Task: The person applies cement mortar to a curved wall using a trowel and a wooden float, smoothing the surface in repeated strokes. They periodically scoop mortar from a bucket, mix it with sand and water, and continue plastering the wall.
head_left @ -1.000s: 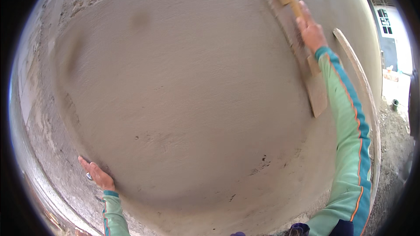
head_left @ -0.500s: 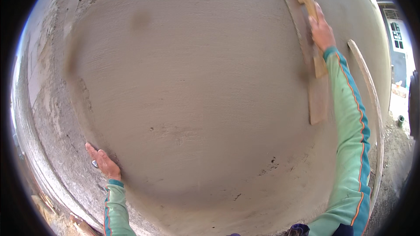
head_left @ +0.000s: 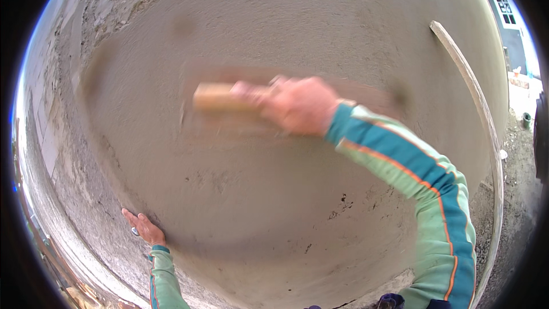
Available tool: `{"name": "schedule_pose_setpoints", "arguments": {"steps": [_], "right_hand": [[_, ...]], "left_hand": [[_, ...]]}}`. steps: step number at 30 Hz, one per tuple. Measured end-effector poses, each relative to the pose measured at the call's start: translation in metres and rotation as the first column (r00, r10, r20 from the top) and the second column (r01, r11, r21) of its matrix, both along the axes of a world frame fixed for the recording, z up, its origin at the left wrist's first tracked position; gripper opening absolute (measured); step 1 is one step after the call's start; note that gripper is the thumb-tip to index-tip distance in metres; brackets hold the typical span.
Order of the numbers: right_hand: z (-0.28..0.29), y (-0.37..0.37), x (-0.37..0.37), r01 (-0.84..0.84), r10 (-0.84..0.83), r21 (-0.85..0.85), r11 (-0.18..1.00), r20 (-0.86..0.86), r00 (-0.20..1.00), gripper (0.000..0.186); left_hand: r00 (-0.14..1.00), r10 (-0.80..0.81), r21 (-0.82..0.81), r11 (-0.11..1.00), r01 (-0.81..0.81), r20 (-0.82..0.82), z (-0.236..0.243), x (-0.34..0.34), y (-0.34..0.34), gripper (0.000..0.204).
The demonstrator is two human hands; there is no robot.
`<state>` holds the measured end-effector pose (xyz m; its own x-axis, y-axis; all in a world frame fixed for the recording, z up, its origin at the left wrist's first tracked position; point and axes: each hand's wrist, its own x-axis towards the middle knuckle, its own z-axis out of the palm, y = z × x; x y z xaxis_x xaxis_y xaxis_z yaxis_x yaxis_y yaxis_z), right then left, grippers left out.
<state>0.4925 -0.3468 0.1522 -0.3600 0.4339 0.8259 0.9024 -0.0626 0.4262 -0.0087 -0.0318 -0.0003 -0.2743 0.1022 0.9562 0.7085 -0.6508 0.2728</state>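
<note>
A large patch of damp grey-beige plaster [head_left: 257, 200] covers the wall in front of me, with rougher, older surface along the left. My right hand [head_left: 300, 103] is closed on the pale wooden handle [head_left: 220, 96] of a long float [head_left: 372, 94], which lies crosswise over the middle of the plaster, blurred by motion. My left hand [head_left: 146, 229] rests with fingers stretched out against the rough wall at the lower left, beside the plaster's edge, a ring on one finger.
A long pale wooden batten [head_left: 474, 97] leans upright at the right. Past the wall's right side are a blue-grey building [head_left: 512, 40] with a white-framed window [head_left: 504, 6], gritty ground and a small dark green container [head_left: 526, 120].
My right hand has swept the float down and leftward from the upper right, turning it from upright to crosswise. My left hand has shifted slightly in the picture and still rests on the wall.
</note>
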Motion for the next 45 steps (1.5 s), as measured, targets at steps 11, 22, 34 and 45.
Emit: {"name": "schedule_pose_setpoints", "arguments": {"steps": [11,22,34,45], "right_hand": [[0.08,-0.087,0.206,0.229,0.181,0.514,0.827,-0.629,0.756,0.063],[0.076,-0.08,0.21,0.276,0.082,0.49,0.827,-0.592,0.802,0.067],[0.082,-0.097,0.209,0.31,0.092,0.43,0.848,-0.695,0.713,0.066],[0.071,-0.09,0.224,0.259,0.055,0.506,0.823,-0.525,0.85,0.069]], "left_hand": [[0.998,-0.066,0.016,0.998,0.066,0.021,-0.007,0.02,0.008,0.076],[0.995,-0.102,0.049,0.994,0.102,0.013,-0.007,0.027,0.011,0.076],[0.998,-0.05,-0.016,0.999,0.05,0.024,-0.006,0.021,0.007,0.076],[0.993,-0.103,0.017,0.995,0.103,0.06,-0.006,0.022,0.008,0.076]]}}
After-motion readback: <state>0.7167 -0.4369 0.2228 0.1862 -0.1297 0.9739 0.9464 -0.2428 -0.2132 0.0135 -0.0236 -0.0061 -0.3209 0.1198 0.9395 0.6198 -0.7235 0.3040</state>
